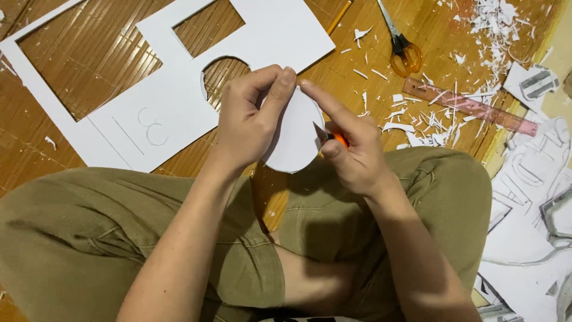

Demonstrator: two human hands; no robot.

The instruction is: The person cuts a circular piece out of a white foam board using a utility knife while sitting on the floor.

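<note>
My left hand [250, 119] pinches a white rounded card cut-out [296, 140] by its upper edge, thumb and fingers curled over it. My right hand [348, 143] grips a small orange-handled craft knife [333, 138], its blade resting against the cut-out's right edge, while the forefinger stretches up to touch the card's top beside my left fingertip. Both hands hover above my crossed legs in olive trousers [89, 238].
A large white card sheet [161, 113] with cut-out windows lies on the bamboo mat at the upper left. Orange-handled scissors [404, 50], a pinkish ruler [471, 107], a pencil [338, 16] and several paper scraps [494, 21] lie upper right. Drawn paper sheets [530, 197] lie right.
</note>
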